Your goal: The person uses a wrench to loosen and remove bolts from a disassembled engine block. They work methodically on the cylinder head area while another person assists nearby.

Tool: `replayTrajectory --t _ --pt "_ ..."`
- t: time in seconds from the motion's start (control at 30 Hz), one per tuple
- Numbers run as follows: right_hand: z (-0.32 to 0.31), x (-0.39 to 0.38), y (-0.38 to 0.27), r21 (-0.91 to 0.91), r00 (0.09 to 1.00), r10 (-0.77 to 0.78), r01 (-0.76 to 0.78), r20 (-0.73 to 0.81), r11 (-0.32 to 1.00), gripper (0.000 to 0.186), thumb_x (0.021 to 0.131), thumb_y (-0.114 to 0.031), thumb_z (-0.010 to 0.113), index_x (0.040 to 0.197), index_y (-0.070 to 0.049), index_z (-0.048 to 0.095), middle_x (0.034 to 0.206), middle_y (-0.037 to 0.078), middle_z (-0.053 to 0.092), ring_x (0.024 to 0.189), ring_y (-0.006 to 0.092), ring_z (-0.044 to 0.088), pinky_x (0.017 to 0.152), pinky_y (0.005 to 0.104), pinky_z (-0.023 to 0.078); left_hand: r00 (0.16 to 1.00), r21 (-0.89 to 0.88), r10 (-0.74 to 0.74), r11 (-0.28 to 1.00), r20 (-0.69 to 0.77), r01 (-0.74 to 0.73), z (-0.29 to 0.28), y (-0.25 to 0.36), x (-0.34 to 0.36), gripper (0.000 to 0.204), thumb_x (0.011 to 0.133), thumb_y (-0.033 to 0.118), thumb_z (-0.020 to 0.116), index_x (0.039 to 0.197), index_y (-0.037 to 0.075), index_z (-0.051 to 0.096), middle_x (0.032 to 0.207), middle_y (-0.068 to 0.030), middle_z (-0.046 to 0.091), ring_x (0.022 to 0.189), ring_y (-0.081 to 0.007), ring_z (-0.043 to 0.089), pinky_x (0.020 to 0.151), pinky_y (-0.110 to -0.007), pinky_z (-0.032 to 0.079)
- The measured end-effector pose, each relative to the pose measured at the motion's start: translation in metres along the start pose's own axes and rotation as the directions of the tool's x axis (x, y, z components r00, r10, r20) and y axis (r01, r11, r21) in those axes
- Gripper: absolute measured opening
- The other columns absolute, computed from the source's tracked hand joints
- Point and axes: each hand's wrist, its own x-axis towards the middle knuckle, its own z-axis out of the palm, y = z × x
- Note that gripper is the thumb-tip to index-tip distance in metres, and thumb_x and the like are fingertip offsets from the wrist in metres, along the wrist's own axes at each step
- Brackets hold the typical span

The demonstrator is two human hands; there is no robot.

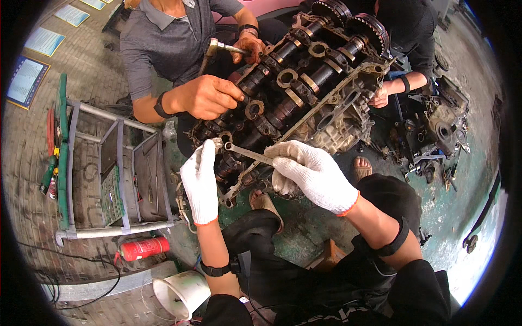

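Observation:
A greasy engine cylinder head with two camshafts lies tilted in the middle of the view. My right hand, in a white glove, grips the handle of a metal wrench whose ring end sits on a bolt at the near end of the head. My left hand, also gloved, rests against that near end beside the wrench's ring. Across the head, a person in a grey shirt presses one bare hand on it and turns a ratchet with the other. A second person's hand touches the head's right side.
A grey metal rack with tools stands at the left. A red canister and a white bucket lie near my left knee. Dark engine parts are strewn over the green floor at the right. Sandalled feet show under the head.

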Motion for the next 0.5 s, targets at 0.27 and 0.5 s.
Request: replayTrajectory --t 0.27,0.5 --pt "0.007 0.001 0.004 -0.034 0.999 -0.038 0.039 0.032 0.999 0.031 0.105 -0.012 0.052 0.13 0.006 0.056 0.08 0.005 0.066 0.069 0.0081 0.059 0.064 0.0231 0.049 0.998 0.052 -0.051 0.997 -0.023 0.052 -0.004 -0.001 0.0 0.031 0.1 0.023 0.066 0.11 -0.006 0.072 0.095 -0.0028 0.071 0.088 -0.0087 0.06 0.083 -0.025 0.048" --pt "0.011 0.003 -0.002 -0.056 1.0 0.012 -0.014 -0.025 0.998 0.031 0.104 -0.013 0.053 0.128 0.006 0.057 0.08 0.005 0.067 0.069 0.0083 0.06 0.064 0.023 0.049 1.0 0.038 0.009 0.999 0.001 -0.009 -0.001 -0.002 -0.001 0.031 0.096 0.018 0.069 0.115 -0.007 0.071 0.105 -0.0083 0.073 0.097 -0.0128 0.065 0.091 -0.027 0.05"
